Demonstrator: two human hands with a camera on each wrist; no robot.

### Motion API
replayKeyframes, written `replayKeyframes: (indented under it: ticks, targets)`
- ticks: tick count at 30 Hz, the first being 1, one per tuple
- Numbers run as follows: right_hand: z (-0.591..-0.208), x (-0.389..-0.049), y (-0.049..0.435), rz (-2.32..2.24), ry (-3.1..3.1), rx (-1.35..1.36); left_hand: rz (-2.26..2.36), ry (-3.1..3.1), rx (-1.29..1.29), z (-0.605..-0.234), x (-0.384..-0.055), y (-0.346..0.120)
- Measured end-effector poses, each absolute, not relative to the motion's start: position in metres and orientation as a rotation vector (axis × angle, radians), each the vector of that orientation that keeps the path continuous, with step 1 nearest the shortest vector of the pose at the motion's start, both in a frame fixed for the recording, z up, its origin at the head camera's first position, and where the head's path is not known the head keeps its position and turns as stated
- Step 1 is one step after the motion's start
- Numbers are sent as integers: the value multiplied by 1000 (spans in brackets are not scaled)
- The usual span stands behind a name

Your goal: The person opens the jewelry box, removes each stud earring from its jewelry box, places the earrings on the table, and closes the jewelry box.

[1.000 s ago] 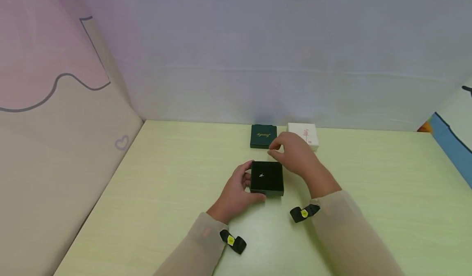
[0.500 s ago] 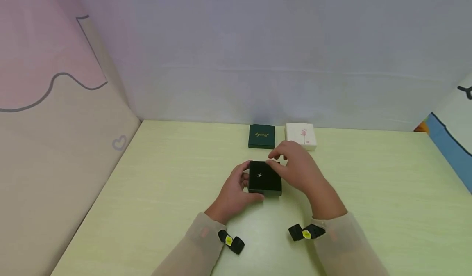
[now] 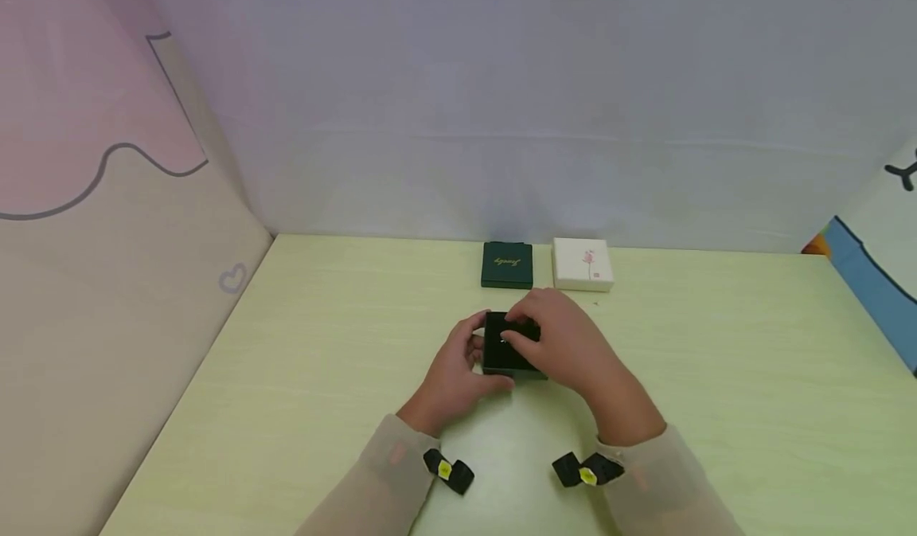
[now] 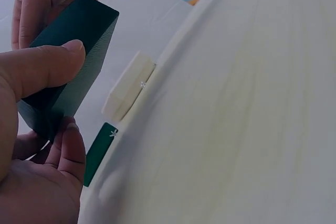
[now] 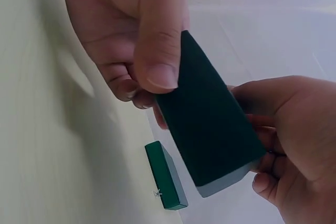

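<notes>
My left hand (image 3: 458, 377) grips a dark green jewellery box base (image 4: 79, 82) at its left side, thumb on its front face in the left wrist view. A black insert (image 3: 494, 357) fills the box in the head view. On it lies a small silver star-shaped piece (image 3: 504, 341), mostly covered by my right thumb. My right hand (image 3: 562, 333) reaches over the box from the right, fingers bent, thumb and forefinger at the star. In the right wrist view the box hides these fingertips, so I cannot tell whether they pinch the star.
Behind the box lies a flat green lid (image 3: 506, 265) with gold lettering, beside a white box (image 3: 583, 264) with a pink flower. One silver star (image 4: 113, 133) is near the lid, another (image 4: 143, 84) near the white box. A pale curtain (image 3: 458, 122) backs the table (image 3: 344, 345).
My right hand has come from near the green lid down over the box, its thumb now on the star. The left hand and box hold nearly still.
</notes>
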State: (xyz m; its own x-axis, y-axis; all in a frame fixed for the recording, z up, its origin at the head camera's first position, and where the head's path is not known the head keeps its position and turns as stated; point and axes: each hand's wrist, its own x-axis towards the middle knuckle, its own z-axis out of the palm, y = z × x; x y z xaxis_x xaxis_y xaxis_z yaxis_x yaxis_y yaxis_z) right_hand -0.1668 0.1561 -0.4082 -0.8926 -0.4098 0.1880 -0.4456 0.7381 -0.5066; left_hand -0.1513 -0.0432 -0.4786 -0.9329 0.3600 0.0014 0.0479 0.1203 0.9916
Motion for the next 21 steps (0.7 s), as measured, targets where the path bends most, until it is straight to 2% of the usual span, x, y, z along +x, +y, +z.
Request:
replayKeyframes:
  ticks: [21]
  targets:
    - [-400, -158, 156, 696, -2924, 728, 1864, 2179, 451, -468, -148, -38]
